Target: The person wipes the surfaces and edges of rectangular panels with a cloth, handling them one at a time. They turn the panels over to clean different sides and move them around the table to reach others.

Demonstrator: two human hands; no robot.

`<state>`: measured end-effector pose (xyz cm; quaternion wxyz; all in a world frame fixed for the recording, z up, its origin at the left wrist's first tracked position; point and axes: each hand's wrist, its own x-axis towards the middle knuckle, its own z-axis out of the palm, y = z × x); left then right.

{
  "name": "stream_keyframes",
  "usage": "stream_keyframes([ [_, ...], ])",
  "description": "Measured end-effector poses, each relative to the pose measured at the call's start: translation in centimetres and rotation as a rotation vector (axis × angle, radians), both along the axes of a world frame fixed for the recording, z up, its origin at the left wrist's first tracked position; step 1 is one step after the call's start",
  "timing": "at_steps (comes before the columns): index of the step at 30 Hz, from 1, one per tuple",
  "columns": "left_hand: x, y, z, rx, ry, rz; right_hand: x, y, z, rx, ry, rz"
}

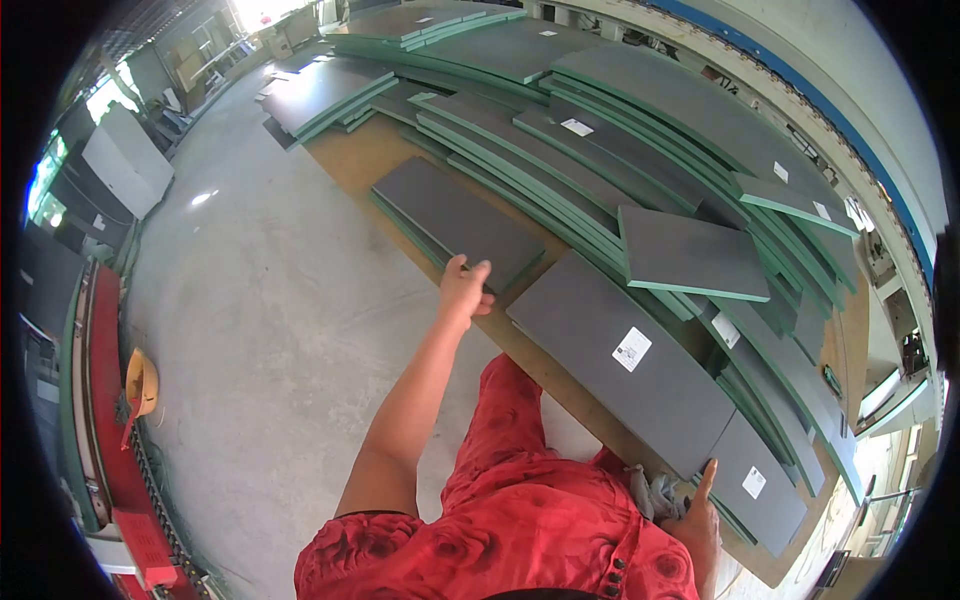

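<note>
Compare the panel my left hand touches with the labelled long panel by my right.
The left-hand panel shows no label; the long panel carries a white sticker. The left hand touches the left-hand panel's end; the right hand rests beside the long panel's. Both: flat, dark grey.

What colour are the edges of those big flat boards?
Green, under dark grey tops, on the boards; the head view shows it.

Clad in red top (520, 530) with faint rose print, short sleeve (345, 540) at seven o'clock, dark buttons (612, 577) at five; matching red trousers (505, 420). Ungloved at left hand (463, 288) and right hand (700, 520).
</note>
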<state>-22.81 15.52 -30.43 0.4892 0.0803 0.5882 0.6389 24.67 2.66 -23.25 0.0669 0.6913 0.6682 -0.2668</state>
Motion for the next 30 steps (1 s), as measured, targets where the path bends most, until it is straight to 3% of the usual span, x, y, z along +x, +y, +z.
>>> stream_keyframes([
  [2, -0.1, 0.6, -1.3, -0.225, 1.18, -0.108, 0.2, 0.0, -0.1, 0.037, 0.023, 0.031],
  [3, 0.2, 0.9, -0.8, -0.23, 1.18, -0.101, 0.1, 0.0, 0.1, 0.036, 0.024, 0.039],
  [5, 1.2, 2.3, 1.2, -0.251, 1.536, -0.248, -0.3, -0.1, 0.4, 0.025, 0.053, -0.025],
  [6, 1.4, 3.3, 1.7, -0.253, 1.534, -0.239, -0.5, -0.2, 0.5, 0.029, 0.051, -0.018],
  [8, 1.7, 5.5, 2.7, -0.417, 1.707, -0.57, -0.8, -0.5, 0.8, 0.051, 0.076, -0.016],
  [11, 1.6, 8.5, 2.0, -0.508, 1.822, -0.673, -1.4, -0.7, 1.2, 0.091, 0.111, -0.026],
  [17, 1.3, 10.3, 1.6, -0.577, 1.743, -0.882, -2.5, -0.5, 2.5, 0.001, -0.002, -0.071],
  [21, 1.0, 9.0, 1.2, -0.551, 1.771, -0.914, -0.1, -0.5, -0.3, 0.014, -0.018, -0.057],
  [27, 0.4, 4.6, 1.4, -0.4, 1.79, -0.871, -0.4, 0.5, 0.5, -0.102, 0.023, -0.115],
  [30, -0.9, 1.8, 1.2, -0.204, 1.627, -0.695, 0.1, 0.3, 0.1, -0.037, 0.071, -0.065],
])
